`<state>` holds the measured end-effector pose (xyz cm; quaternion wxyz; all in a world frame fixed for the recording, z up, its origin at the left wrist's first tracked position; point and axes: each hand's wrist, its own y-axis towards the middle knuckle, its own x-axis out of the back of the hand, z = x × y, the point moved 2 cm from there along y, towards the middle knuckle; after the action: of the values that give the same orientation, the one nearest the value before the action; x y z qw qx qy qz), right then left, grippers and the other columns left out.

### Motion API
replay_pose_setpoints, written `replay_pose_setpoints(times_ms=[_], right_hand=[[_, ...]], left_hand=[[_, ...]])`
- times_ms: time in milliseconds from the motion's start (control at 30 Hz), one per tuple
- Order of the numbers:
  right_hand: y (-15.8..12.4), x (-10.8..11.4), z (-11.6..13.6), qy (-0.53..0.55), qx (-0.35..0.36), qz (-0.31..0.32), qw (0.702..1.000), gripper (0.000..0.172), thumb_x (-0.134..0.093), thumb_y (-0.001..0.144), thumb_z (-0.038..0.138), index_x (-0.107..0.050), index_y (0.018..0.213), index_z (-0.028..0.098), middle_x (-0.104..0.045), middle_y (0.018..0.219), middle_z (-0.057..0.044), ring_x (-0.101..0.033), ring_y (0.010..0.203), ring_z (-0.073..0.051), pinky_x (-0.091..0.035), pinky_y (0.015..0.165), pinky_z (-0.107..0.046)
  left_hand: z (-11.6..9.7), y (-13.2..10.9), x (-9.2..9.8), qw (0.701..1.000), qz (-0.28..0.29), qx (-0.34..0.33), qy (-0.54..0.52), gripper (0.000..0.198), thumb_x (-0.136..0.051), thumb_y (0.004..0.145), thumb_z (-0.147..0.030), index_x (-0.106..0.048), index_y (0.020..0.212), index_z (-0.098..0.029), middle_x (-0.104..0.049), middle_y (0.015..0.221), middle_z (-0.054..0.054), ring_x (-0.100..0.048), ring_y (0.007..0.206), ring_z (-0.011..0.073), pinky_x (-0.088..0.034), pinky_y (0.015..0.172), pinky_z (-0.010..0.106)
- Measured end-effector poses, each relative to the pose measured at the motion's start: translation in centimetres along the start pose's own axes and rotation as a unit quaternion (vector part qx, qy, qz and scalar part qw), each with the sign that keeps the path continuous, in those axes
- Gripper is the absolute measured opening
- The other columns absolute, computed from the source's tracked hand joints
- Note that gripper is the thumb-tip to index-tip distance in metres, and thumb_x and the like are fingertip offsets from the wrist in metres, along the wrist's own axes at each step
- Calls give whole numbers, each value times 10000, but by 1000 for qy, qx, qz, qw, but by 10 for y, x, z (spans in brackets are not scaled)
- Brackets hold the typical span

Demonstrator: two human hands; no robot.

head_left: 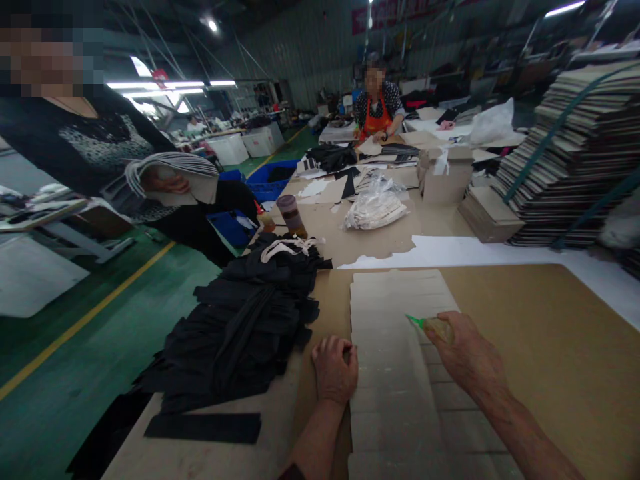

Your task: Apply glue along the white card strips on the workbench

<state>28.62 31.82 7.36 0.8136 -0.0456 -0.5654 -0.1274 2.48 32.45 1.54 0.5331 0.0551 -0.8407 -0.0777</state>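
My right hand (470,350) is closed around a squeeze bottle (439,329) with a green nozzle. The nozzle points left, over a row of overlapping grey card strips (390,373) laid on a brown board (530,333). My left hand (335,370) rests at the left edge of the strips, its fingers curled in; whatever may be inside them is hidden. Left of that hand lies a large heap of black fabric strips (240,327). One black strip (203,428) lies apart, nearer to me.
At the left stands a person (125,133) holding a bundle of curved grey pieces (175,173). Another person (377,110) works at the table's far end. Beyond the board are a plastic bag (377,207), a brown cup (291,213), a cardboard box (447,175) and a tall strapped stack (575,153).
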Motion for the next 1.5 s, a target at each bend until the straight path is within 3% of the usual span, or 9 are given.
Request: replay_pose_setpoints(times_ms=[400, 633, 833, 1033, 1233, 1400, 1500], right_hand=[[1, -7, 25, 10, 6, 33, 999, 323, -441, 940, 502, -528, 1117, 247, -591, 1172, -62, -630, 849, -222, -393, 598, -324], [-8, -16, 64, 22, 68, 49, 996, 244, -416, 966, 398, -535, 1113, 244, -590, 1118, -58, -623, 840, -207, -377, 576, -311], [-4, -21, 59, 28, 52, 32, 998, 264, -454, 946, 434, -536, 1117, 250, -590, 1133, -55, -619, 833, -207, -375, 575, -308], [-9, -28, 83, 44, 104, 59, 992, 203, -440, 962, 360, -528, 1105, 246, -582, 1105, -54, -613, 866, -200, -365, 587, -291], [-12, -21, 75, 39, 69, 46, 996, 206, -456, 959, 392, -507, 1102, 254, -583, 1116, -43, -622, 863, -203, -362, 578, -284], [-14, -28, 98, 44, 100, 70, 992, 185, -435, 967, 344, -511, 1098, 239, -573, 1097, -55, -619, 844, -196, -350, 571, -283], [-13, -29, 93, 49, 98, 67, 992, 188, -436, 961, 342, -516, 1099, 243, -577, 1092, -51, -621, 853, -200, -363, 574, -286]], left_hand=[[-3, -2, 2, 1000, 4, 11, -18, 53, -583, 866, -256, -603, 820, -240, -635, 904, 23, -542, 956, 220, -336, 943, 410], [-4, -3, 4, 1000, 6, 14, -26, 48, -588, 865, -260, -601, 824, -237, -634, 898, 17, -541, 947, 216, -326, 961, 425], [-5, -4, 4, 999, 8, 17, -34, 29, -598, 855, -253, -604, 830, -238, -637, 908, 20, -543, 958, 217, -326, 962, 427], [-5, -4, 5, 999, 11, 20, -35, 39, -602, 855, -266, -602, 824, -242, -635, 905, 19, -541, 951, 222, -336, 942, 429], [-4, -4, 4, 999, 11, 19, -37, 29, -603, 854, -265, -603, 837, -242, -636, 915, 14, -537, 962, 214, -326, 966, 424], [-5, -4, 5, 999, 12, 20, -29, 48, -594, 861, -276, -604, 828, -244, -631, 903, 17, -539, 949, 215, -338, 947, 423], [-4, -4, 4, 999, 12, 17, -25, 35, -601, 855, -274, -605, 837, -244, -633, 906, 19, -541, 955, 219, -340, 949, 423]])
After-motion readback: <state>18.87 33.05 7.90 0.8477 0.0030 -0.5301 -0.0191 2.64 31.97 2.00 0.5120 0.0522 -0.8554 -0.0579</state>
